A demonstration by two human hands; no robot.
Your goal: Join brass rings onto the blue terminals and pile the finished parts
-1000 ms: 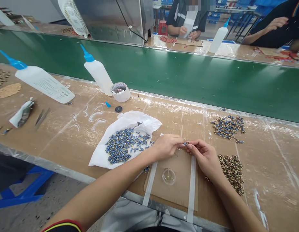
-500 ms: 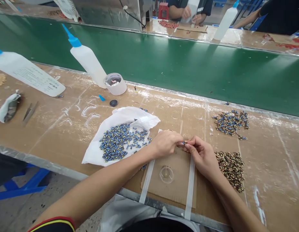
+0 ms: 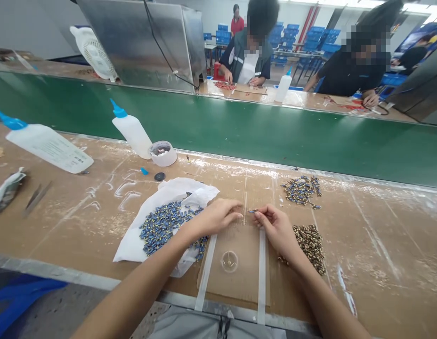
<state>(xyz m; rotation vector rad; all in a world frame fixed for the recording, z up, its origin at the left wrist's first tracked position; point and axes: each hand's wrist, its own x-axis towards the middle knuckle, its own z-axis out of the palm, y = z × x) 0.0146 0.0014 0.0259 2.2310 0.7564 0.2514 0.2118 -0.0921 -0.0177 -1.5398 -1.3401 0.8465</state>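
Note:
In my right hand (image 3: 275, 225) a small blue piece (image 3: 253, 211) is pinched between thumb and fingertips, pointing left. My left hand (image 3: 222, 215) is open, with thumb and fingers apart and nothing between them, a short way left of it. Both hands are above a taped cardboard sheet (image 3: 239, 282), on which a small clear round dish (image 3: 229, 262) stands. Left of my left hand, many small blue-and-yellow pieces (image 3: 158, 226) lie on white paper (image 3: 128, 247). Beside my right wrist is a heap of small brown-and-gold parts (image 3: 310, 245); behind it lies a pile of blue-and-gold pieces (image 3: 301, 189).
Two white squeeze bottles, one upright-leaning (image 3: 133, 134) and one tilted (image 3: 52, 148), stand at left beside a tape roll (image 3: 162, 154). Tweezers (image 3: 37, 197) lie far left. A green conveyor belt (image 3: 204, 132) runs behind; people (image 3: 248, 56) sit across it.
My hands have parted: the left hand has let go of the small piece and opened, while the right still holds it. The camera has tilted up, showing more of the people opposite.

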